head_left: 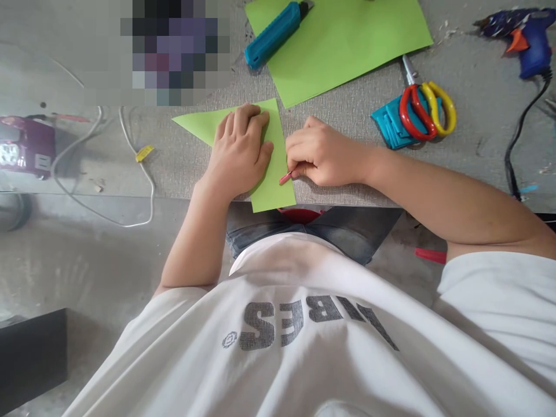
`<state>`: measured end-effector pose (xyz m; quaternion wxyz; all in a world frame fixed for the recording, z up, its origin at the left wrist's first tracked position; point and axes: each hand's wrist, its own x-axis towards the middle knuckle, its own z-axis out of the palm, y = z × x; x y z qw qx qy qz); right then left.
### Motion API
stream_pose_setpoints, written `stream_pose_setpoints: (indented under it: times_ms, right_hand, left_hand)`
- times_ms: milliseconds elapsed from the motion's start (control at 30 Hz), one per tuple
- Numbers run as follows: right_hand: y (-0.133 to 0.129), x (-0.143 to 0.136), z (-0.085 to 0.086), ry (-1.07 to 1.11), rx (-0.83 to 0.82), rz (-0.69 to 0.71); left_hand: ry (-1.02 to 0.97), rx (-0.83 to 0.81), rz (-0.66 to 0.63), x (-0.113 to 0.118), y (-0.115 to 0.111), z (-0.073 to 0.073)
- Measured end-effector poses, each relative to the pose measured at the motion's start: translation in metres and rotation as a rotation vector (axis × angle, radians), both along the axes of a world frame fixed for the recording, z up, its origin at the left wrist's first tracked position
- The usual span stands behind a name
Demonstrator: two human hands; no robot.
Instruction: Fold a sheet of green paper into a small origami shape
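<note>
A cut piece of green paper [278,156], pointed at its left end, lies at the table's front edge, its lower corner reaching past the edge. My left hand [241,147] rests on top of it with fingers spread. At the paper's right edge, my right hand [319,152] is closed around a small red stick-like item [285,178], whose tip lies over the paper. A larger green sheet [347,49] is farther back, with a teal utility knife [274,36] across its left edge.
Scissors with red and yellow handles [428,110] lie on a teal item [391,124] at right. Beyond is a blue glue gun [532,43] with a black cord. A white cable [152,197] and a purple object [32,147] are at left.
</note>
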<state>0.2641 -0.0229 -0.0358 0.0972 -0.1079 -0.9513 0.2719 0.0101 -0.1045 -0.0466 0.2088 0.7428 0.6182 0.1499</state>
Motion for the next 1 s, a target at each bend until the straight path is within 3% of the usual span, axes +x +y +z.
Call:
stream_pose_setpoints:
  times_ms: [167,467,700,767,800,867,933,1000]
  right_hand:
    - [-0.013,0.001,0.001,0.001,-0.011,0.096]
    - [-0.029,0.003,0.002,0.028,0.016,0.237]
    - [-0.031,0.01,0.01,0.079,-0.207,0.311]
    - [-0.02,0.013,0.016,0.178,-0.282,0.166]
    - [-0.013,0.016,0.017,0.231,-0.286,0.029]
    - [0.008,0.021,0.017,0.274,-0.184,-0.31]
    - [0.031,0.027,0.01,0.276,-0.056,-0.529]
    - [0.052,0.032,-0.001,0.278,-0.06,-0.712]
  left_hand:
    - [0.065,-0.06,0.045,0.005,0.0,0.005]
    - [0.03,-0.001,0.021,0.001,0.0,-0.003]
    - [0.032,0.001,0.042,0.003,-0.003,0.005]
    - [0.029,0.007,0.033,0.004,-0.004,0.006]
    - [0.034,0.003,0.025,0.003,-0.004,0.006]
    - [0.042,-0.006,0.016,0.002,-0.003,0.005]
    - [0.027,-0.016,0.017,-0.002,-0.002,0.003]
    - [-0.025,-0.004,0.023,-0.01,0.001,0.0]
